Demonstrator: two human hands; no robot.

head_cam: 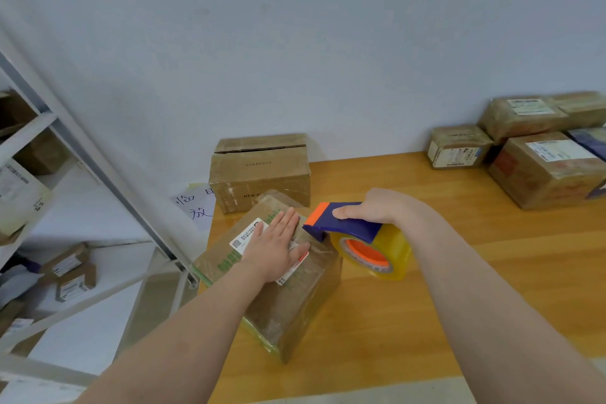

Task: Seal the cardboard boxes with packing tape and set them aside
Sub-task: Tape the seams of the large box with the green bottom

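Head view: brown cardbd box (288, 311) sits at the near-left corner of a wood-grain table (442, 305), turned at an angle. The box is rectangular, wrapped in glossy, wrinkled clear tape w/ greenish print down its left side and a white shipping label (244, 236) on top.

Left hand (275, 249) lies flat on the box top, fingers straight and close together, palm over part of the label. Right hand (377, 207) is curled round the blue plastic tape dispenser (347, 228), thumb along the top. The dispenser has an orange front edge, and its nose sits at the box's far-right top edge, just beside the left fingertips. Tape roll (393, 249) is thick, yellowish-clear w/ an orange core, hanging off the dispenser just right of the box, above the table.

Second cardbd box (262, 170) stands behind, against the pale wall, top flap seam slightly open. Paper note (196, 207) w/ handwritten characters sits to its left. More taped, labelled boxes (541, 167) sit at the table's far right. Grey metal shelf rack (98, 157) on the left holds small parcels.
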